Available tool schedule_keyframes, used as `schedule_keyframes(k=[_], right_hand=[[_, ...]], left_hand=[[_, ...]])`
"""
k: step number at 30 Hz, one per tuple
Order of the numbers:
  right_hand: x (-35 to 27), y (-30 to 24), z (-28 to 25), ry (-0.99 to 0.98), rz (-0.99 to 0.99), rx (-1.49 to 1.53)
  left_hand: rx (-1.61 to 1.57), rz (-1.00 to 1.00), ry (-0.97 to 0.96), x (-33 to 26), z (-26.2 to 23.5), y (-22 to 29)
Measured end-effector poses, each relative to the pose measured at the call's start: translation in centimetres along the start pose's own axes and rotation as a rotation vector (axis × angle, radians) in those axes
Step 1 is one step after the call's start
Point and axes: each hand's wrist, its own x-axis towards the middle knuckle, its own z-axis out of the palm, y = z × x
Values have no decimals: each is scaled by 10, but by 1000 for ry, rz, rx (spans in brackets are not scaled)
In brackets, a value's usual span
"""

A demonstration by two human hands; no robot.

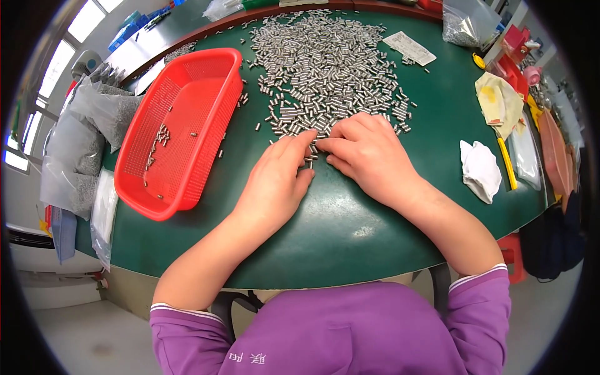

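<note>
Both hands rest palm-down on the green counter (pixel 350 212), fingertips meeting at the near edge of a wide heap of small metal pins (pixel 325 69). The left hand (pixel 275 181) and right hand (pixel 369 156) pinch at pins; whether any are gripped is hidden. A red mesh basket (pixel 206 69) holding a few pins sits to the left.

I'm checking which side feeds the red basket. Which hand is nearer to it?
Left. The left hand lies just right of the red basket, apart from it, at the near edge of the metal pins. The right hand lies farther right, beyond the left.
</note>
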Motion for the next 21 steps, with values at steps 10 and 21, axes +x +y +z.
schedule_keyframes(k=[10, 21], right_hand=[[-8, -5, -8, -90, -16, -4], [-6, -13, -4, -74, 18, 60]], left_hand=[[-124, 40, -103, -3, -1, -2], [-80, -14, -82, -4, -2, 5]])
